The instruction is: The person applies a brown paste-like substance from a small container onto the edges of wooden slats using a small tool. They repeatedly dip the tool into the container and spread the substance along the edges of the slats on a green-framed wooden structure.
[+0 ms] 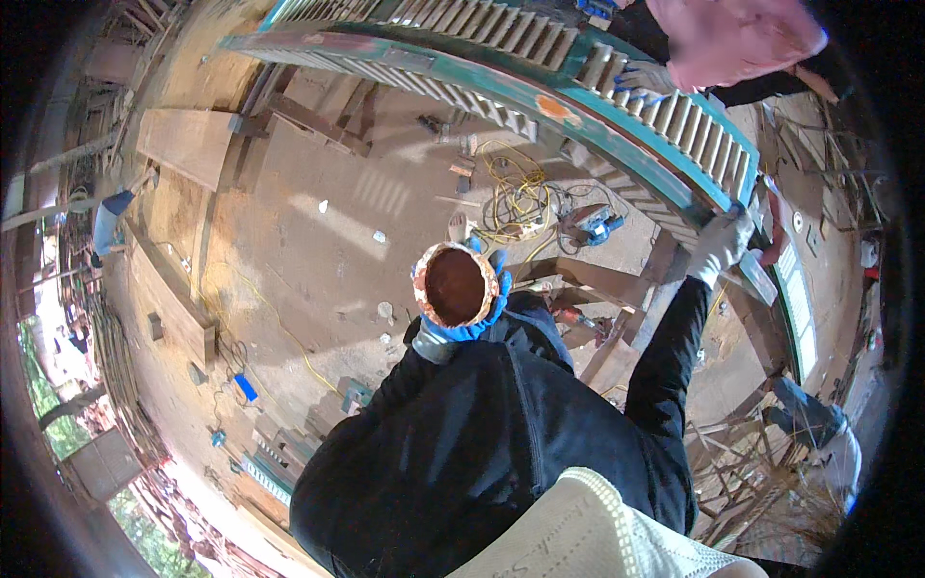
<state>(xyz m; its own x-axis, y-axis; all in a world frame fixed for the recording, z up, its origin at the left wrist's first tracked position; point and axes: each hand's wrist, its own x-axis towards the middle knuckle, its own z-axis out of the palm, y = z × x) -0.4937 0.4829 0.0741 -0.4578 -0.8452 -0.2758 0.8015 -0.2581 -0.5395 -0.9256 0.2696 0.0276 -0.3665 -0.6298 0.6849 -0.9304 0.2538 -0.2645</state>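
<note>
My left hand (501,294), in a blue and grey glove, is wrapped round a round cup (418,287) with a smeared, pale rim. Reddish-brown stuff (455,289) is inside the cup, held upright in front of my chest. My right arm reaches out to the right. At its end my right hand (723,241), in a pale glove, is closed at the near corner of a green louvered shutter (597,111); its fingertips are partly hidden. The shutter's frame has worn paint and an orange patch (556,109).
Across the shutter, a person in pink (737,39) lays a gloved hand (646,79) on the slats. A blue power tool (597,226) and coiled yellow cord (515,197) lie on the floor. Wooden beams (183,308) stand at left; another person (111,217) is beyond them.
</note>
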